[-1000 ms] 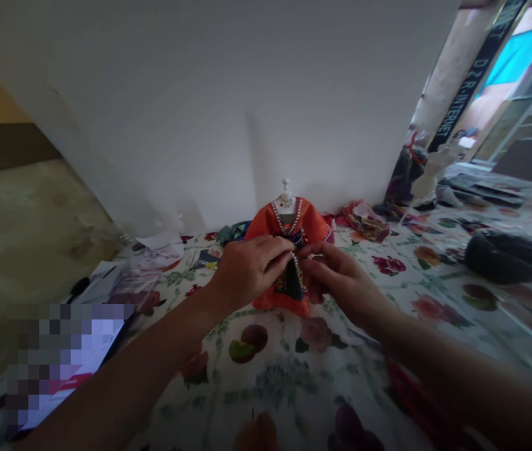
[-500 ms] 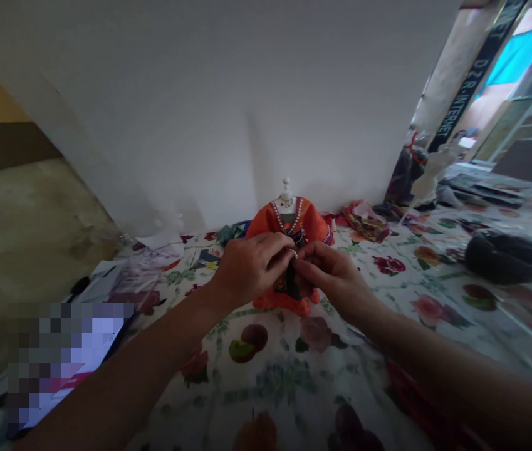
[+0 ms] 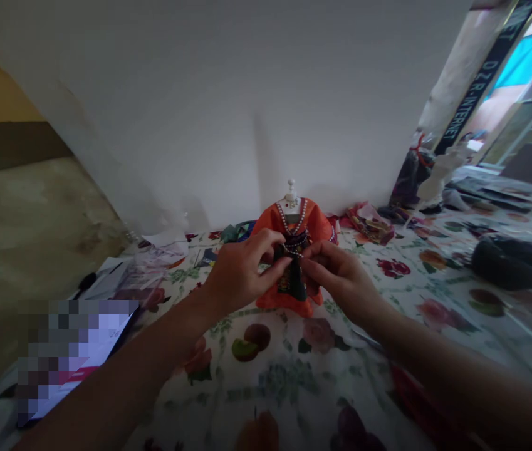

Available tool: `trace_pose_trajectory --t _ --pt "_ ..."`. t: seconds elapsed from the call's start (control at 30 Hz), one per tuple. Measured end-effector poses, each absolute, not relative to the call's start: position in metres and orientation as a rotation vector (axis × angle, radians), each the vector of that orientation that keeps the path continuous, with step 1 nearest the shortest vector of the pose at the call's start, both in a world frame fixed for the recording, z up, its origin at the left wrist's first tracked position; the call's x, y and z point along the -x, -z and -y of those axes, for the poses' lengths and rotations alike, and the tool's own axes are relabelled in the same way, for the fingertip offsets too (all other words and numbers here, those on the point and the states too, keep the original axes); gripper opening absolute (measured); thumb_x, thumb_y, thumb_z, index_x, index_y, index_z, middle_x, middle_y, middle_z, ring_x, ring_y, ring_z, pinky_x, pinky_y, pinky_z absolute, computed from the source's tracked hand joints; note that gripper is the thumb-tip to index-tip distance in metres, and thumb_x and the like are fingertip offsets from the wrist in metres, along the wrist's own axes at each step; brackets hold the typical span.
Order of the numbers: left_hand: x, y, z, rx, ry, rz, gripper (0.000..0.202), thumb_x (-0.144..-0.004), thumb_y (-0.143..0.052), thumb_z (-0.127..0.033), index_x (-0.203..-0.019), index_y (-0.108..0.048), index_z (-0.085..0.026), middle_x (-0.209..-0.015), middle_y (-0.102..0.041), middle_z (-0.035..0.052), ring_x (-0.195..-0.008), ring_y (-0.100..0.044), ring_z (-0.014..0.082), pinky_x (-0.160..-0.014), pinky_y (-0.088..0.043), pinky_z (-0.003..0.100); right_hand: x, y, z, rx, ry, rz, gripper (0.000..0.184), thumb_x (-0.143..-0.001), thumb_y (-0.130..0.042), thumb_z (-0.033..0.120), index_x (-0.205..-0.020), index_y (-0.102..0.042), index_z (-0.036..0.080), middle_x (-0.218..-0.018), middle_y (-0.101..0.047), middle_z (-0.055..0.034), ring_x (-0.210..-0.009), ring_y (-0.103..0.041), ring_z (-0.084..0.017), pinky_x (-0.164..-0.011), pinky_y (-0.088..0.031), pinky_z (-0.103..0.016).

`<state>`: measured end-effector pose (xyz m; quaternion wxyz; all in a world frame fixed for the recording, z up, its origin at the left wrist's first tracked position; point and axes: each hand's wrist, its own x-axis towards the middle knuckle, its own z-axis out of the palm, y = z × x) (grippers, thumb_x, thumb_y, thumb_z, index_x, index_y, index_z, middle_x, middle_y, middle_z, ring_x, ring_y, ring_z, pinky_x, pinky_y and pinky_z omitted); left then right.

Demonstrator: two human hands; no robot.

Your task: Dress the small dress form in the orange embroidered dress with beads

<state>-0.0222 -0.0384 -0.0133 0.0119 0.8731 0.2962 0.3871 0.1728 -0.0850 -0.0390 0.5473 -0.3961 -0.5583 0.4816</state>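
A tiny orange fabric dress (image 3: pixel 316 224) sits on a small white dress form (image 3: pixel 291 188). The form stands upright on the floral-printed cloth of the counter (image 3: pixel 294 382), at 12 o'clock from the person and close to the plain white wall.

Both hands meet at its waist. The left hand (image 3: pixel 240 275) and the right hand (image 3: pixel 341 279) are each closed to a narrow fingertip pinch on a string of small pale beads (image 3: pixel 294 252). The string crosses the top of the dark embroidered front panel (image 3: pixel 294 285).

The dressed form looks light and narrow-footed, so a sideways tug would probably tip it. The cloth seems soft and limp with a slight sheen. The beads are hard, round and likely slippery, and their thread is probably easy to snap. Fingertips on the strand itself suit it best, with the skirt or base the safer place to steady the piece.

From the dress, a heap of patterned fabric scraps (image 3: pixel 369 222) lies at 2 o'clock, a dark rounded bundle (image 3: pixel 514 260) at 3 o'clock and a flat lit screen (image 3: pixel 78 351) at 8 o'clock.
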Motion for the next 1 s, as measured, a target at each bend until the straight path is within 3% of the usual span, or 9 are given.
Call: trace_pose_trajectory --t 0.1,0.2,0.33,0.47,0.7,1.0 --pt "0.018 0.016 0.045 -2.405 -1.259 -1.015 0.010 -0.092 -0.063 -0.028 -0.093 -0.063 -0.018 -0.069 -0.067 -0.0030 -0.054 -0.055 0.0075 -0.055 -0.042 0.020 -0.173 0.042 0.086 0.956 -1.092 1.358 0.019 -0.090 -0.068 0.037 -0.086 -0.059 0.021 -0.064 -0.063 0.0026 -0.051 -0.057 -0.010 -0.046 -0.045 -0.023" --pt "0.012 0.017 0.048 -2.042 -1.157 -1.027 0.015 -0.091 -0.061 -0.030 -0.088 -0.067 -0.017 -0.063 -0.064 -0.0017 -0.054 -0.056 0.0090 -0.051 -0.042 0.020 -0.173 0.044 0.087 0.974 -1.033 1.410 0.014 -0.092 -0.066 0.034 -0.089 -0.060 0.022 -0.066 -0.062 0.0028 -0.053 -0.058 -0.011 -0.048 -0.045 -0.022" --pt "0.003 0.014 0.051 -1.648 -1.011 -0.976 0.022 -0.089 -0.061 -0.037 -0.086 -0.069 -0.017 -0.049 -0.054 -0.0045 -0.039 -0.041 0.0069 -0.038 -0.027 0.020 -0.173 0.043 0.089 1.028 -0.937 1.502 0.014 -0.093 -0.064 0.035 -0.090 -0.059 0.022 -0.067 -0.061 0.0023 -0.056 -0.058 -0.012 -0.053 -0.047 -0.025" --pt "-0.006 0.013 0.053 -1.381 -0.983 -0.979 0.021 -0.085 -0.065 -0.038 -0.084 -0.067 -0.017 -0.047 -0.049 -0.0059 -0.036 -0.033 0.0046 -0.035 -0.016 0.019 -0.174 0.042 0.090 1.073 -0.762 1.608 0.012 -0.095 -0.062 0.033 -0.090 -0.059 0.023 -0.068 -0.062 0.0016 -0.058 -0.058 -0.013 -0.056 -0.045 -0.026" --pt "-0.011 0.014 0.051 -1.232 -1.024 -0.876 0.014 -0.083 -0.068 -0.031 -0.084 -0.069 -0.017 -0.048 -0.048 -0.0059 -0.038 -0.030 0.0028 -0.036 -0.014 0.018 -0.178 0.042 0.092 1.106 -0.659 1.685 0.007 -0.096 -0.059 0.029 -0.093 -0.059 0.023 -0.070 -0.064 0.0012 -0.062 -0.059 -0.014 -0.060 -0.044 -0.027" --pt "-0.012 0.018 0.051 -1.218 -1.009 -0.833 0.017 -0.086 -0.066 -0.032 -0.092 -0.072 -0.018 -0.052 -0.050 -0.0049 -0.038 -0.030 0.0034 -0.037 -0.014 0.020 -0.184 0.043 0.086 1.103 -0.723 1.623 0.014 -0.097 -0.059 0.036 -0.092 -0.059 0.023 -0.073 -0.064 -0.0003 -0.065 -0.060 -0.015 -0.060 -0.046 -0.028"
